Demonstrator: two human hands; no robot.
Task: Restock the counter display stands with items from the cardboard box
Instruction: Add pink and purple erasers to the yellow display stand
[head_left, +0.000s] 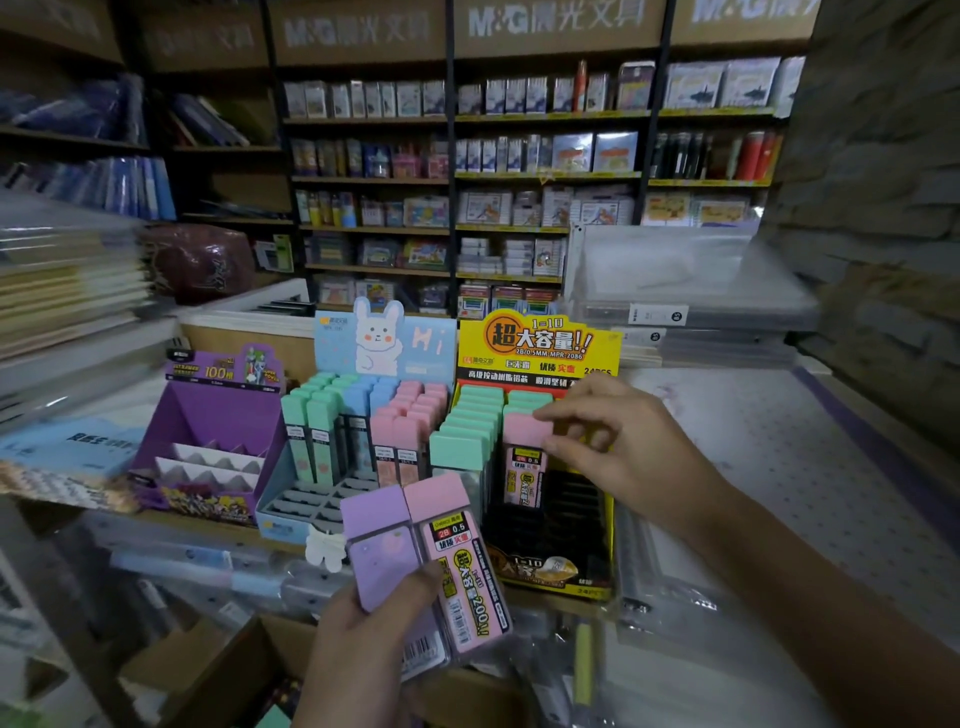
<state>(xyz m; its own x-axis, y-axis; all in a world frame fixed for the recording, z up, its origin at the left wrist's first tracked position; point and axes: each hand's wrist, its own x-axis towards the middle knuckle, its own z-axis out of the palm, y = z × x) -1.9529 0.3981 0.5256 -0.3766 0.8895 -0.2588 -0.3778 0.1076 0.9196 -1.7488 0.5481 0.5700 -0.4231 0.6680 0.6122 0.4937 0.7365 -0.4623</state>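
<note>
My left hand (363, 639) grips a fan of pencil-lead cases above the cardboard box (218, 670): a purple case (382, 545) and a pink case (457, 556) show in front. My right hand (613, 441) pinches the pink cap of another lead case (524, 457), which stands upright in the yellow and black display stand (550, 561), right of a row of green-capped cases (467, 431). The front slots of that stand are dark and bare.
Left of the yellow stand is a blue rabbit display stand (322, 499) with green, blue and pink cases, then a purple display stand (208, 447). Stacked notebooks (67, 280) lie left, clear plastic folders (685, 280) right. Stocked shelves (447, 182) fill the background.
</note>
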